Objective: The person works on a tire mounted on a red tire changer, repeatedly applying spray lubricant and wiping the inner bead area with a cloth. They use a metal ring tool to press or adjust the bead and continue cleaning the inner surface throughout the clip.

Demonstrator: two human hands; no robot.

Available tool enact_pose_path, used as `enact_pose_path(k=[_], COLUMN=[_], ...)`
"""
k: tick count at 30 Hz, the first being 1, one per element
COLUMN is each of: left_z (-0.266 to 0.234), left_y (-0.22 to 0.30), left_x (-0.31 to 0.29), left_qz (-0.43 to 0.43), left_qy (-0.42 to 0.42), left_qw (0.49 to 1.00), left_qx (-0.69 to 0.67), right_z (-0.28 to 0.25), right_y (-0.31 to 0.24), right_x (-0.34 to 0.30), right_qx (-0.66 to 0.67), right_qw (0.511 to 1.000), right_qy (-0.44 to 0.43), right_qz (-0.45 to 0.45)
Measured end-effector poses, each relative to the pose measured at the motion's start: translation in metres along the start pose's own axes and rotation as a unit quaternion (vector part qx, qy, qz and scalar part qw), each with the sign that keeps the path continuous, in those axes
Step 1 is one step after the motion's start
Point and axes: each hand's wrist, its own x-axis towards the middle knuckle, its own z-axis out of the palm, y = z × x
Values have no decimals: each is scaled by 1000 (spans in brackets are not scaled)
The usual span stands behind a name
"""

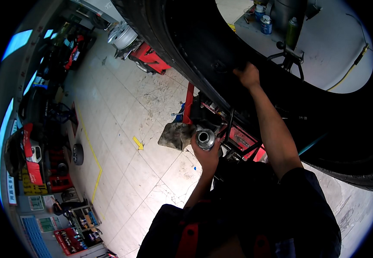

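A large black tyre (186, 51) stands tilted across the upper right, with its hollow inside facing me. My right hand (248, 76) reaches into it, close to a small dark round mark (217, 66) on the inner wall. Its fingers are bent in, and shadow hides whatever may be in them. Lower down and to the left, my left hand (205, 157) is wrapped around a round silvery metal piece (204, 138) with a dark opening at its top. Just left of that piece is a worn, dirty grey flap (175, 135).
Beneath the tyre are red machine parts (243, 139). A silver wheel rim (122, 36) rests by a red machine (150, 56) at the upper left. Cans (266, 24) and a green bottle (292, 27) stand beyond the tyre. A tool cart (84, 217) is at the lower left.
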Motion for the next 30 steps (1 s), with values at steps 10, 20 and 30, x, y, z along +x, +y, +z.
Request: enact_pose_path(k=[10, 20, 30], left_z=[-1, -1, -1], left_y=[4, 4, 6], left_x=[1, -1, 0], left_qz=[9, -5, -8], left_qy=[3, 5, -2], left_qw=[1000, 1000, 1000], left_qx=[6, -7, 2], right_z=[0, 7, 12], right_y=[-2, -1, 9], right_x=[-1, 0, 4], right_qx=[68, 145, 71], right_qw=[993, 989, 996], right_qy=[92, -25, 40], right_qz=[-43, -10, -44])
